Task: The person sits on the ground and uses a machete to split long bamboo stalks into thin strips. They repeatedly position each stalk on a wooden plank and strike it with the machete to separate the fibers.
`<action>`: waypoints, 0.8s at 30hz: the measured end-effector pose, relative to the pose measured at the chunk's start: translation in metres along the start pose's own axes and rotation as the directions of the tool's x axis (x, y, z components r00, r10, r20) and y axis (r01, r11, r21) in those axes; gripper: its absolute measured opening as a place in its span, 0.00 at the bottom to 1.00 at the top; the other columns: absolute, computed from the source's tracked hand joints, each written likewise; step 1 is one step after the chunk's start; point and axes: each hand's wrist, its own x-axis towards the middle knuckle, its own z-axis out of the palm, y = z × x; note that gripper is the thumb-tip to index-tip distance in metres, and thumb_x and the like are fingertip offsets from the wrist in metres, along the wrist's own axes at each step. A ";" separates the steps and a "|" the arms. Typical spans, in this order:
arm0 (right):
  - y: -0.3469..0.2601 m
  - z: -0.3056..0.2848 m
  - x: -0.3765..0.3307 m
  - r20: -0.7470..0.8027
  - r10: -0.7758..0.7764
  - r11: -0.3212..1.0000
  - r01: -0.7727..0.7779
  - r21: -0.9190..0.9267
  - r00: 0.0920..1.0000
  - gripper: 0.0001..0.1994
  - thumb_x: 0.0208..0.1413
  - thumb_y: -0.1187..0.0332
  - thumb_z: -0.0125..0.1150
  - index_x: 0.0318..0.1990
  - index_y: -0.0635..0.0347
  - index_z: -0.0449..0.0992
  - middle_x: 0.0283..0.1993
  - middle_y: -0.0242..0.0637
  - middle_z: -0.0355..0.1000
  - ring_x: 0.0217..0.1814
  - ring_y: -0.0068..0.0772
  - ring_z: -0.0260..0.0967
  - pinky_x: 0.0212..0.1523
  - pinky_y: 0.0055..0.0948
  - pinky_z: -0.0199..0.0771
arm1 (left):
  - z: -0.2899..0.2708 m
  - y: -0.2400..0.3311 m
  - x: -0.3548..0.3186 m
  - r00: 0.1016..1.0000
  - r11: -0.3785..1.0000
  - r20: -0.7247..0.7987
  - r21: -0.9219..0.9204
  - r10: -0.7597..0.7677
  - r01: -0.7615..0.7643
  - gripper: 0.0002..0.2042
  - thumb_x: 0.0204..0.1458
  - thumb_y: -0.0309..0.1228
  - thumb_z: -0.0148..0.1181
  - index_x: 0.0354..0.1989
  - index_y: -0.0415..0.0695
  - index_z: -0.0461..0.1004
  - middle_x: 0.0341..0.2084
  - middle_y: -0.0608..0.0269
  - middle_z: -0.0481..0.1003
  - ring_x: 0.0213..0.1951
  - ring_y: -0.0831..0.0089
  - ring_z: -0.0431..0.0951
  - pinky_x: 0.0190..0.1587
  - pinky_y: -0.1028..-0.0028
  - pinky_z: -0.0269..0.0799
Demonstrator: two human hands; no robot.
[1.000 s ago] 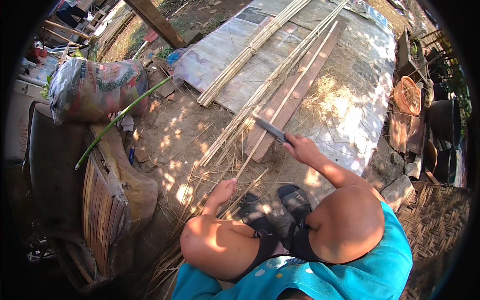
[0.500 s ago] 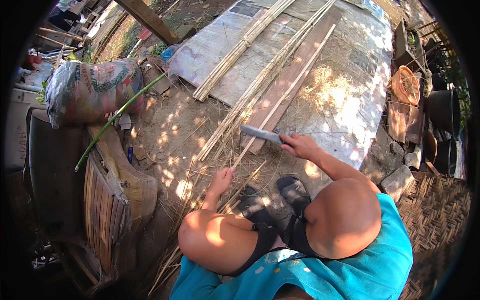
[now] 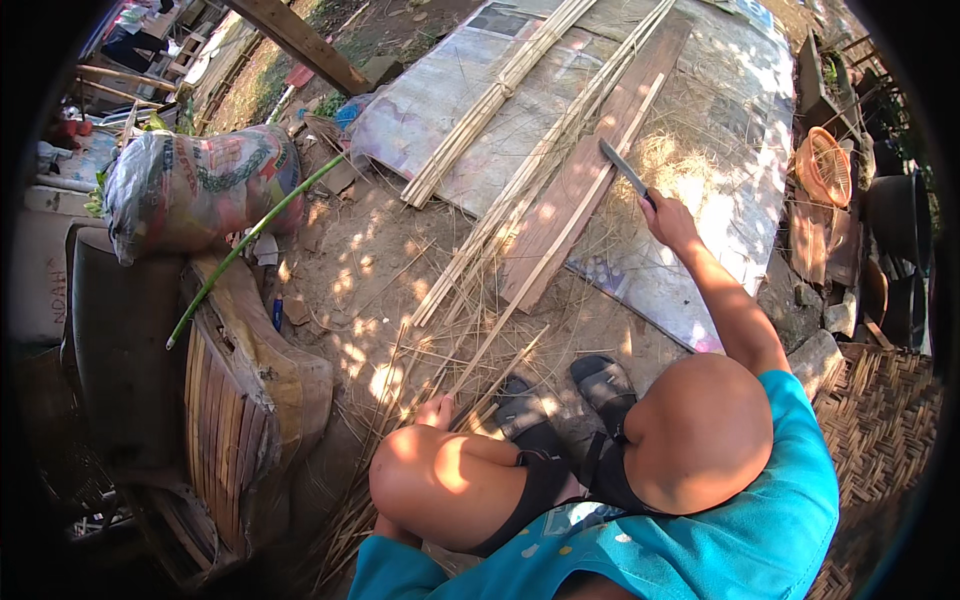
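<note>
I sit low with both knees raised over bare ground. My right hand (image 3: pixel 668 222) is stretched forward and grips the handle of a long knife (image 3: pixel 622 168), its blade over a thin bamboo strip (image 3: pixel 560 245) that runs away from me across a wooden plank (image 3: pixel 590 170). My left hand (image 3: pixel 436 412) is down by my left knee, fingers closed on the near end of that strip. Several split bamboo slivers (image 3: pixel 470 270) lie scattered on the ground between my hands. My sandalled feet (image 3: pixel 565 400) rest just below them.
A bundle of bamboo strips (image 3: pixel 490 100) lies on a pale sheet (image 3: pixel 700 250) ahead. At the left are a stuffed printed sack (image 3: pixel 190 185), a green stalk (image 3: pixel 250 240) and a woven seat (image 3: pixel 230 400). An orange basket (image 3: pixel 825 165) and woven mat (image 3: pixel 880 420) are at the right.
My right hand has swept the knife forward and to the right along the strip, far out from my knees. My left hand has stayed low by the knee.
</note>
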 end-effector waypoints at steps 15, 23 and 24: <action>0.023 -0.035 -0.014 -0.147 0.165 0.986 -0.163 0.025 0.975 0.16 0.71 0.55 0.51 0.47 0.59 0.73 0.26 0.56 0.75 0.32 0.64 0.76 0.32 0.56 0.74 | 0.005 0.097 0.074 0.985 0.969 0.131 0.205 0.114 -0.140 0.25 0.71 0.48 0.40 0.38 0.36 0.74 0.37 0.32 0.77 0.45 0.31 0.75 0.47 0.42 0.68; -0.097 0.006 -0.079 0.179 -0.230 0.972 0.216 0.090 0.957 0.17 0.69 0.53 0.56 0.56 0.52 0.73 0.34 0.56 0.77 0.32 0.62 0.77 0.35 0.53 0.79 | 0.014 0.130 0.089 0.976 0.980 0.187 0.139 0.112 -0.139 0.26 0.71 0.47 0.40 0.34 0.34 0.72 0.31 0.33 0.75 0.39 0.31 0.75 0.43 0.45 0.69; -0.093 0.005 -0.080 0.158 -0.200 0.977 0.185 0.107 0.967 0.16 0.69 0.53 0.56 0.55 0.52 0.73 0.35 0.56 0.77 0.32 0.63 0.77 0.35 0.54 0.78 | 0.014 0.129 0.087 0.970 0.984 0.222 0.127 0.095 -0.125 0.26 0.71 0.47 0.40 0.34 0.34 0.73 0.31 0.33 0.75 0.38 0.32 0.75 0.43 0.45 0.69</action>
